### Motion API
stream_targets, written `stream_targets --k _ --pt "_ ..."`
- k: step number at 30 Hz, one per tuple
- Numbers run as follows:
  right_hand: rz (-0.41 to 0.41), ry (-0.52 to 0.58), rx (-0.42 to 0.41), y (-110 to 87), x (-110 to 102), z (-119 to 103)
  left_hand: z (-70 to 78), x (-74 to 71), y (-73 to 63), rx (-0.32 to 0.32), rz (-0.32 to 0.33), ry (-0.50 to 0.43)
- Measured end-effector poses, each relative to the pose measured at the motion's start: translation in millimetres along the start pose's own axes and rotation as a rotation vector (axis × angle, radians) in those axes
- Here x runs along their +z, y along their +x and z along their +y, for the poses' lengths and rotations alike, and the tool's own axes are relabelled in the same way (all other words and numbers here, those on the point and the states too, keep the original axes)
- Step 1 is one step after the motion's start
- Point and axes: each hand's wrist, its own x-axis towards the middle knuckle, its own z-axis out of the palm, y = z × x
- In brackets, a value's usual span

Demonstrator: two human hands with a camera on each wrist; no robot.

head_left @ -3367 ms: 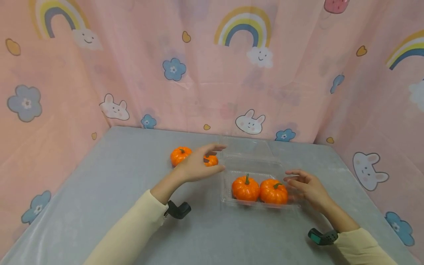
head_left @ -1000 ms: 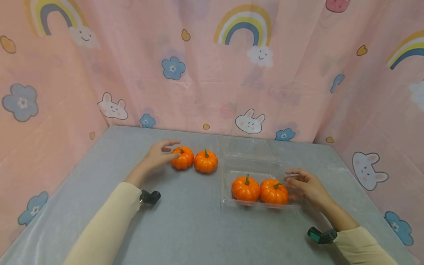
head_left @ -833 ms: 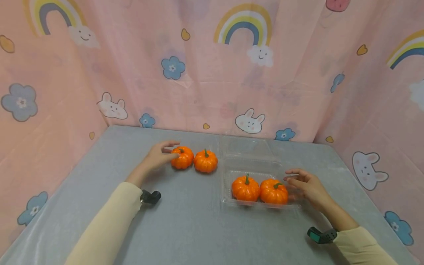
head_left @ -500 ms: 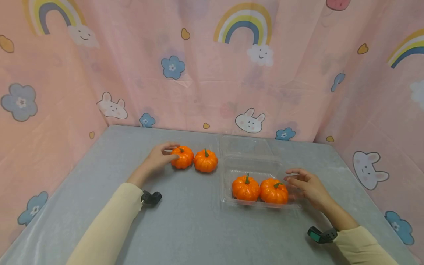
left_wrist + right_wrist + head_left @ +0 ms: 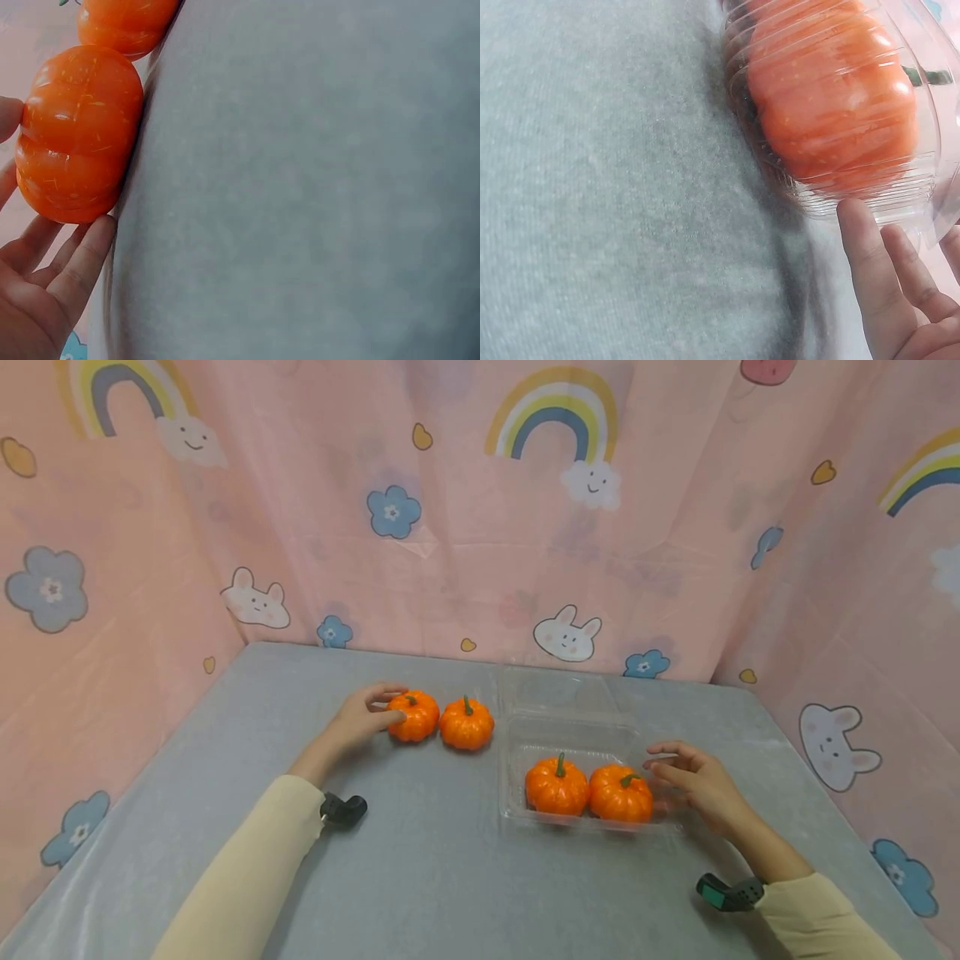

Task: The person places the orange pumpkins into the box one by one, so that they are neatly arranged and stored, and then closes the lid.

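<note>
"On the cloth (image 5: 420, 877), left of the box (image 5: 581, 737), we find the pumpkin (image 5: 420, 727). Which way does it point?"

"Stem on top; the body is squat, so its long axis lies level (from the left wrist we see only its ribbed side). The second pumpkin (image 5: 467, 732) sits just to its right, stem up."

"And the hands?"

"Well apart. We see the left hand (image 5: 358, 717) clamped on the pumpkin, thumb in front, fingers behind. The right hand (image 5: 699, 785) is loosely bent at the box's right end, a fingertip (image 5: 853, 214) against the clear wall."

"What about the box?"

"Its long axis runs left to right, the lid (image 5: 558, 693) folded back behind it. Inside, along the near wall, we have the third pumpkin (image 5: 555, 789), stem up, right beside the fourth pumpkin (image 5: 618, 797), stem leaning right."
</note>
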Motion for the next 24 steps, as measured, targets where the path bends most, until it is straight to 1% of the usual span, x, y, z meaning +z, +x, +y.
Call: stream_targets --k 10,17,24 --pt "-0.003 -0.002 0.006 1.1 0 -1 -3.4 -1.6 -3.5 0.022 0.018 -0.046" --pt "-0.004 -0.006 0.005 -0.6 1 -2 -1.6 -6.6 -6.9 -0.008 0.034 -0.08" --pt "-0.012 0.001 -0.004 -0.5 0 -1 7.4 -11.2 -10.5 0.01 0.056 -0.031"
